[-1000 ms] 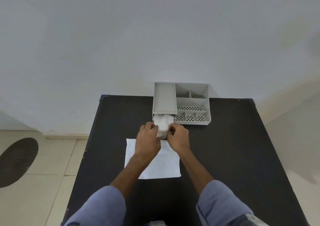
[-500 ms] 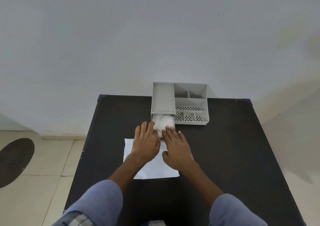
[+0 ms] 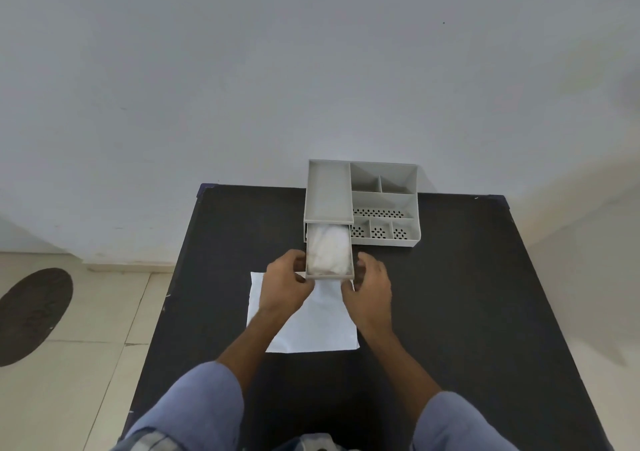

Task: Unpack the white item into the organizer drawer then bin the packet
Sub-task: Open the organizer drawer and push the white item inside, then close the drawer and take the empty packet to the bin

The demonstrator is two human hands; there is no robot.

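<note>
The grey organizer (image 3: 384, 197) stands at the table's far edge, its drawer (image 3: 329, 275) pulled out toward me. A crumpled white item (image 3: 327, 251) fills the drawer. My left hand (image 3: 285, 282) curls around the drawer's front left corner, and my right hand (image 3: 370, 291) cups the front right corner. The flat white packet (image 3: 311, 329) lies on the table just below the drawer, partly under my hands and forearms.
The black table (image 3: 450, 294) stands against a pale wall. The organizer's open compartments (image 3: 381, 232) lie to the right of the drawer. Tiled floor and a dark round mat (image 3: 31, 312) are to the left.
My hands have come off the top of the white item and spread to the drawer's two front corners. The item now lies uncovered in the drawer.
</note>
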